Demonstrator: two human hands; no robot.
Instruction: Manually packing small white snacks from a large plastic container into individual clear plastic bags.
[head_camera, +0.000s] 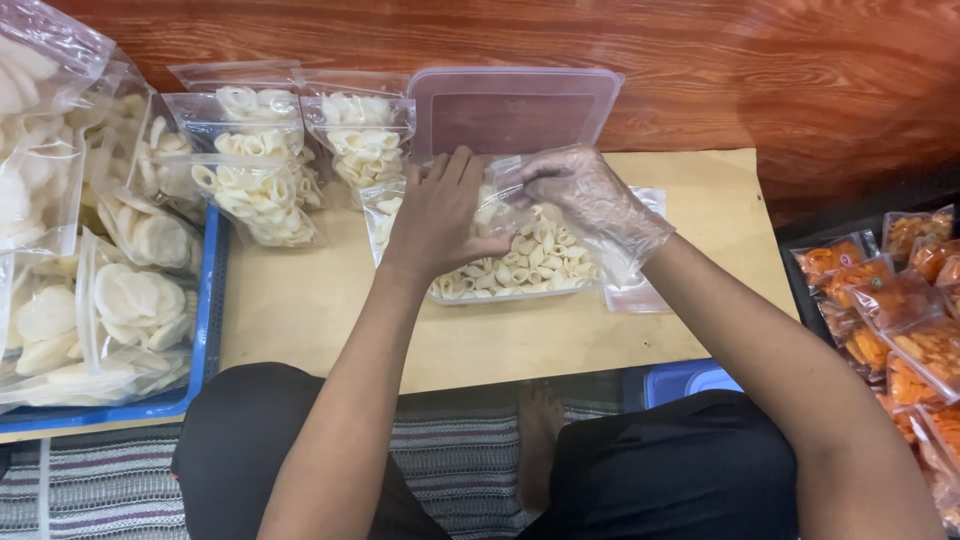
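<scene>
Both hands are gathered over a clear tub (520, 268) of pale shell-shaped crackers (535, 262) at the middle of the light wooden surface (320, 320). A small clear bag (500, 195) is held between them: the bare left hand (440, 215) is closed on one edge, and the right hand (590, 195), covered by a thin plastic glove, is pinched on the other; whether crackers are in its fingers cannot quite be made out.

As for progress, several filled bags (265, 165) of the same crackers are already stacked behind the tub, while the tub is judged to be still about half full, so much is left.

Around this, a blue tray (205, 330) of round white crackers in bags (130, 300) is set at the left, touching the surface's edge. Orange snack packets (900, 310) are piled at the right. The tub's lid (510, 108) is leant against the wooden wall. An empty bag (640, 295) lies just beside the tub.
</scene>
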